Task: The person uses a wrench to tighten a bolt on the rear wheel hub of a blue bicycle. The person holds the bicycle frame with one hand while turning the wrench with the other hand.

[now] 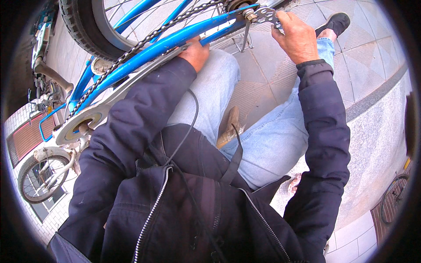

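Observation:
My right hand [295, 37] grips a flat metal multi-hole spanner [264, 15]. The spanner's far end meets the axle nut [250, 15] at the rear dropout of a blue bicycle frame [184, 36]. My left hand [197, 54] is at the lower blue tube, with its thumb by the rear end of a grey chain guard [138, 79]; the tube hides most of its fingers. A bicycle chain [141, 42] runs along the frame to the chainring cover [79, 126]. The rear wheel's black tyre [77, 34] stands behind the chain.
A kickstand [246, 34] hangs below the axle. A wooden-handled tool [232, 123] lies on the paving tiles [253, 65] between my knees. To my right is a stone ledge [371, 131]. Another bicycle wheel [44, 179] is at the left, and more bicycle parts show beyond.

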The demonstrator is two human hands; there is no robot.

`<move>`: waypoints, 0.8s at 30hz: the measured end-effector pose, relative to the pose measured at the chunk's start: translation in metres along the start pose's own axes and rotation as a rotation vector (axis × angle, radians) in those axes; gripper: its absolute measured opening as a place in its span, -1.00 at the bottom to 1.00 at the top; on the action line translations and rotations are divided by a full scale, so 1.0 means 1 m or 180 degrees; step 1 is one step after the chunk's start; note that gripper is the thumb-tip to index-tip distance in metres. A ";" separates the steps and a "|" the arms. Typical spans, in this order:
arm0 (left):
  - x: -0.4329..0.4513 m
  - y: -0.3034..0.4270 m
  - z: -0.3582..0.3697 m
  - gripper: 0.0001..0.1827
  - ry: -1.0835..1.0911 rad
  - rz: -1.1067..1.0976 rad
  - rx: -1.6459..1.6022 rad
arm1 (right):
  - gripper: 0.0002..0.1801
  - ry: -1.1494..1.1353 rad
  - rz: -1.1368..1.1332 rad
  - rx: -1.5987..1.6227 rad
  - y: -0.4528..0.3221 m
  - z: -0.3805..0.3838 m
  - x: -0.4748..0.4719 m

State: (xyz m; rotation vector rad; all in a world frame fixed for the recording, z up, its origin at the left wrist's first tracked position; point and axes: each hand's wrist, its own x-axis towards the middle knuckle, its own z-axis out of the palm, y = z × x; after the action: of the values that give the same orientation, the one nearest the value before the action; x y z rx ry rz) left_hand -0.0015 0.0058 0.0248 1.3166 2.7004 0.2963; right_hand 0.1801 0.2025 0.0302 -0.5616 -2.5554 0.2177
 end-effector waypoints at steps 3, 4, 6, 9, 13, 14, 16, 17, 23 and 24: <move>0.000 0.002 -0.002 -0.76 -0.0015 0.0013 0.0022 | -0.69 0.0128 -0.0076 0.0034 0.000 0.001 0.000; 0.000 0.001 0.000 -0.76 -0.0001 0.0013 0.0031 | -0.69 0.0150 -0.0104 0.0040 -0.002 0.003 0.000; 0.000 -0.002 0.004 -0.75 0.0047 0.0033 0.0079 | -0.69 0.0173 -0.0131 0.0040 -0.003 0.004 0.000; 0.001 -0.003 0.005 -0.75 0.0063 0.0040 0.0112 | -0.69 0.0158 -0.0085 -0.0027 -0.002 0.003 0.000; 0.000 0.001 0.001 -0.75 -0.0067 -0.0043 -0.0003 | -0.71 0.0138 -0.0056 -0.0183 -0.008 -0.006 0.003; 0.001 -0.001 0.002 -0.75 -0.0077 -0.0052 -0.0013 | -0.72 0.0147 -0.0087 -0.0208 -0.011 -0.008 0.004; -0.001 -0.014 0.006 -0.75 0.0175 0.0990 0.0929 | -0.73 0.0139 -0.0098 -0.0250 -0.012 -0.009 0.006; -0.001 -0.018 0.011 -0.76 0.0206 0.1017 0.0974 | -0.74 0.0135 -0.0104 -0.0270 -0.012 -0.009 0.007; -0.003 -0.004 -0.001 -0.76 0.0066 0.0827 0.0604 | -0.74 0.0191 -0.0112 -0.0245 -0.008 -0.005 0.004; -0.003 -0.005 -0.003 -0.76 0.0066 0.0964 0.0706 | -0.74 0.0181 -0.0127 -0.0232 -0.009 -0.006 0.005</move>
State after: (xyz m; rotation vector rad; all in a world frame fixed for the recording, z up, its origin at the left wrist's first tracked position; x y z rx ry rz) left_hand -0.0035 0.0001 0.0267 1.7971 2.6050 0.0368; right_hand 0.1762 0.1967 0.0397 -0.5356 -2.5251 0.0938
